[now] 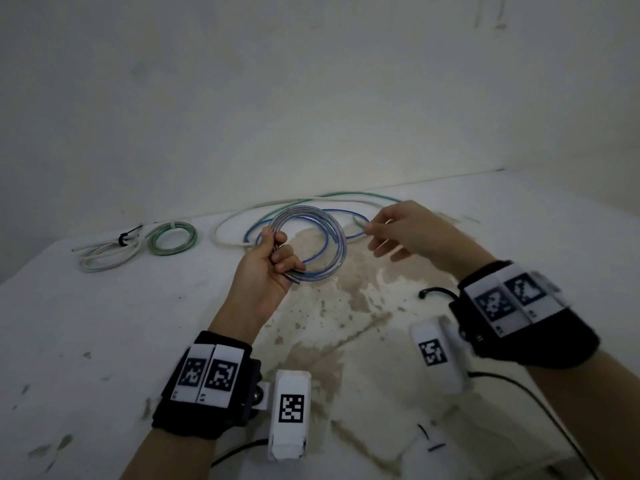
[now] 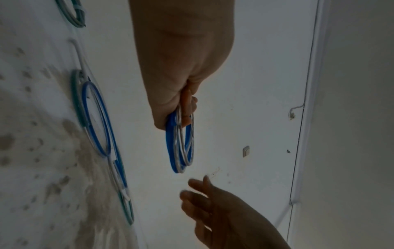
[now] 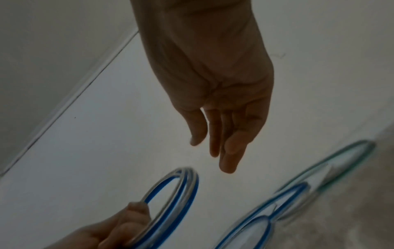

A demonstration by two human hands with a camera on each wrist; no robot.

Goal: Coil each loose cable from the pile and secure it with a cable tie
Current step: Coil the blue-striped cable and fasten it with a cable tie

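Observation:
My left hand (image 1: 280, 258) grips a coil of clear cable with a blue stripe (image 1: 337, 233), held upright above the white table (image 1: 104, 323). In the left wrist view the fingers of that hand (image 2: 183, 114) curl round the top of the coil (image 2: 181, 151). My right hand (image 1: 381, 233) hovers just right of the coil with straight, relaxed fingers and holds nothing. The right wrist view shows that hand (image 3: 219, 148) apart from the coil (image 3: 187, 190). Loose white (image 1: 221, 226), green (image 1: 346, 194) and blue (image 1: 251, 230) cables lie behind on the table.
Two tied coils lie at the back left: a green one (image 1: 171, 237) and a white one (image 1: 107, 256) with a black tie. A black strip (image 1: 433, 292) lies near my right wrist. A brown stained patch (image 1: 346, 306) covers the table's middle. A wall stands behind.

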